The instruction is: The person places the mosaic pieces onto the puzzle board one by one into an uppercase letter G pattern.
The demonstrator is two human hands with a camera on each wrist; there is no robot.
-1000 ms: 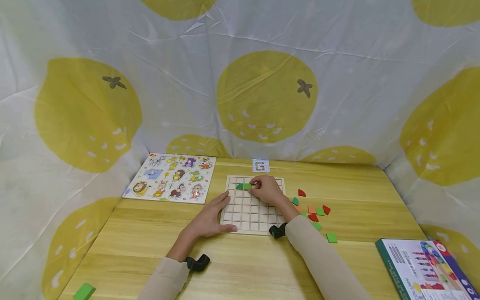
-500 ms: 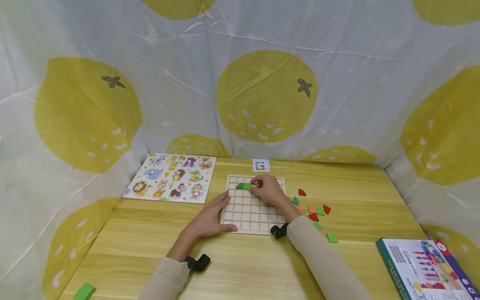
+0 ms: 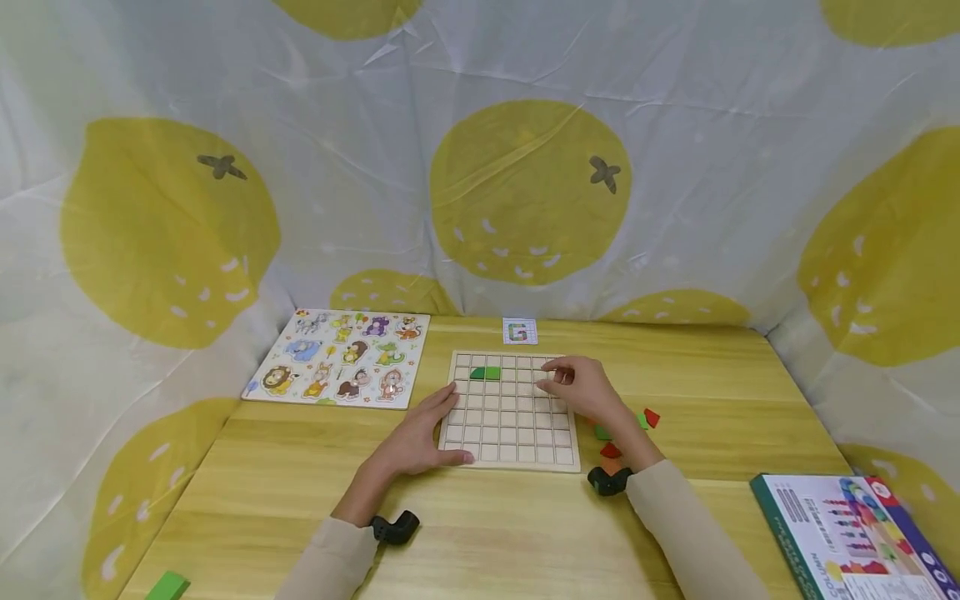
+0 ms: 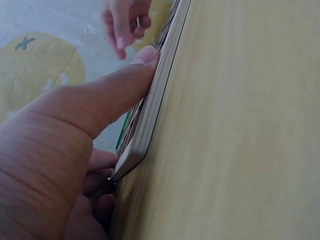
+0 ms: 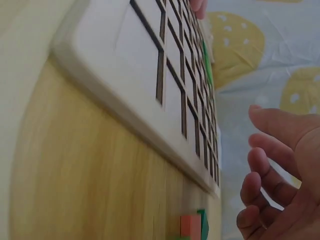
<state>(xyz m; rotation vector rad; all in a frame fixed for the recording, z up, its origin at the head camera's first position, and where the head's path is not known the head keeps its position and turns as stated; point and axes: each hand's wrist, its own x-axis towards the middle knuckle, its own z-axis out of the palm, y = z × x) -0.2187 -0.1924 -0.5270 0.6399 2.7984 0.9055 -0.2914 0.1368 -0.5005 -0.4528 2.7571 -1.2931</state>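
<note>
A wooden grid board (image 3: 506, 429) lies in the middle of the table, with a dark green quarter-circle tile (image 3: 477, 374) and a light green square tile (image 3: 492, 373) side by side in its second row from the back. My left hand (image 3: 420, 437) holds the board's near left corner, thumb on the front rim (image 4: 145, 127) and fingers along the left side. Over the board's back right part hovers my right hand (image 3: 588, 390), its fingers loosely bent and nothing between them in the right wrist view.
Partly hidden by the right arm lie loose tiles, among them a red piece (image 3: 651, 417). A small G card (image 3: 520, 331) sits behind the board. Left stands an animal puzzle (image 3: 341, 358); front right, a box (image 3: 855, 533); front left, a green block (image 3: 168, 586).
My right hand has left the light green square tile, which stays in the grid, and moved right and slightly toward me. The left hand keeps its place at the board's corner.
</note>
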